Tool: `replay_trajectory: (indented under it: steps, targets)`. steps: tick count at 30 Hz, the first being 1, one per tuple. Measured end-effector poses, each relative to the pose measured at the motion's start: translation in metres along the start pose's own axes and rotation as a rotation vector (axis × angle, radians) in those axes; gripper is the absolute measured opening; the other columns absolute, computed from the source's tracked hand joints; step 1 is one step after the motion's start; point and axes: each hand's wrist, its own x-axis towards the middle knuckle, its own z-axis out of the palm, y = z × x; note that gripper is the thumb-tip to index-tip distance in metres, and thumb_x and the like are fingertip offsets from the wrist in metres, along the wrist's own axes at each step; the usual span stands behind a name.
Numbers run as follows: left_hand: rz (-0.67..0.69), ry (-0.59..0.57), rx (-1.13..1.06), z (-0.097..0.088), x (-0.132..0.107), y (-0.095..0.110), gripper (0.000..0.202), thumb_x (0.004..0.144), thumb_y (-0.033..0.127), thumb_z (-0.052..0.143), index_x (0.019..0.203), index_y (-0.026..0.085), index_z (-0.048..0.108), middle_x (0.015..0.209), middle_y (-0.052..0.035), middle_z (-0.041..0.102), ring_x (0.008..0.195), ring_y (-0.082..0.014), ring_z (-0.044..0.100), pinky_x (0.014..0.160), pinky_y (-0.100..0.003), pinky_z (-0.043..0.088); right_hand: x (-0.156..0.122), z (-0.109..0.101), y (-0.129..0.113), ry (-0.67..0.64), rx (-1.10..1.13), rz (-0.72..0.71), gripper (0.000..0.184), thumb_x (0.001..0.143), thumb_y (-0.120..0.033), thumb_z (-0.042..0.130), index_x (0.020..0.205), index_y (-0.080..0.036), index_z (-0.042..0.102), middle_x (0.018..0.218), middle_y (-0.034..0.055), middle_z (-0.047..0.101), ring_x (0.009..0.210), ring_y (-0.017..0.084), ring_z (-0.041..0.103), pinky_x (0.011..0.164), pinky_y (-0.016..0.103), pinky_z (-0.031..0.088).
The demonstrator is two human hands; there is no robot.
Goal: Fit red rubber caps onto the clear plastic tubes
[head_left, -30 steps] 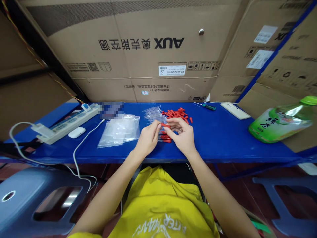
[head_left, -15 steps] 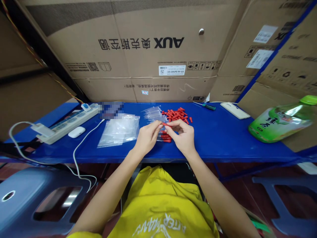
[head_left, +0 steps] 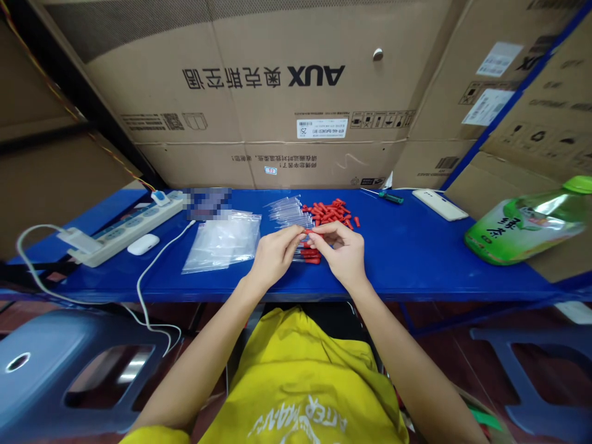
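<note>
Both hands meet over the middle of the blue table. The fingers of my right hand (head_left: 346, 251) are closed on a red rubber dropper bulb (head_left: 309, 232). My left hand (head_left: 276, 251) is pinched at the bulb's left end, and whatever lies inside its fingers is hidden. Just beneath the hands, several droppers with red bulbs (head_left: 312, 260) lie side by side, bulbs to the right, partly covered by my fingers. Beyond my left hand is a heap of thin clear dropper tubes (head_left: 289, 211). A pile of loose red bulbs (head_left: 330, 213) sits to the right of the tubes.
Clear zip bags (head_left: 224, 243) lie left of my hands on the blue table (head_left: 407, 259). Farther left are a white cable, an earphone case (head_left: 143, 244) and a power strip (head_left: 134, 227). To the right are a screwdriver (head_left: 391, 198), a phone (head_left: 439, 205) and a green bottle (head_left: 518, 228).
Hardly anything differs. My right hand has shifted very slightly to the right, with the red bulb still pinched between the two hands. The camera view has moved slightly.
</note>
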Motion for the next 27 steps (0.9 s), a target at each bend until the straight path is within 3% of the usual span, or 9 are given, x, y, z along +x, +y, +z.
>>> replay_trajectory:
  steps: [4,9,13,22,27]
  targets:
    - [0.033,-0.060,0.059,-0.0004,0.0000,0.0013,0.031,0.112,0.032,0.042,0.096,0.019,0.065,0.090,-0.0050,0.074,0.079,-0.0171,0.069,0.070,-0.026,0.045,-0.0008,0.0023,-0.0026,-0.027,0.017,0.000,0.019,0.089,-0.041,0.080,0.094,-0.023,0.076,0.084,0.0037,0.080,0.074,0.022,0.080,0.075,0.037,0.068]
    - [-0.004,-0.001,0.040,0.0002,-0.0007,0.0034,0.030,0.112,0.032,0.041,0.101,0.019,0.066,0.089,-0.0045,0.073,0.077,-0.0163,0.068,0.071,-0.026,0.045,0.0007,0.0044,-0.0040,-0.014,0.070,0.003,0.020,0.088,-0.040,0.081,0.096,-0.023,0.075,0.089,0.0038,0.078,0.077,0.022,0.079,0.077,0.037,0.070]
    - [0.023,-0.030,0.056,0.0015,-0.0012,0.0036,0.031,0.112,0.033,0.044,0.096,0.019,0.066,0.088,-0.0045,0.073,0.079,-0.0164,0.069,0.070,-0.025,0.044,0.0019,0.0039,-0.0032,-0.028,0.060,-0.001,0.018,0.089,-0.038,0.079,0.097,-0.023,0.076,0.090,0.0042,0.077,0.076,0.021,0.079,0.076,0.036,0.070]
    - [-0.059,0.041,-0.062,0.0013,0.0004,0.0071,0.026,0.111,0.032,0.045,0.109,0.019,0.067,0.102,-0.0056,0.076,0.089,-0.0172,0.070,0.081,-0.027,0.049,0.0028,0.0005,0.0007,-0.002,0.030,0.015,0.020,0.087,-0.037,0.080,0.102,-0.023,0.078,0.099,0.0057,0.078,0.085,0.022,0.079,0.080,0.037,0.070]
    - [-0.037,0.015,-0.086,0.0001,0.0008,0.0091,0.028,0.113,0.032,0.040,0.111,0.019,0.065,0.100,-0.0053,0.073,0.088,-0.0166,0.068,0.081,-0.027,0.048,0.0018,0.0019,-0.0008,-0.011,0.064,0.031,0.017,0.088,-0.037,0.081,0.097,-0.023,0.077,0.090,0.0044,0.080,0.079,0.022,0.080,0.078,0.037,0.070]
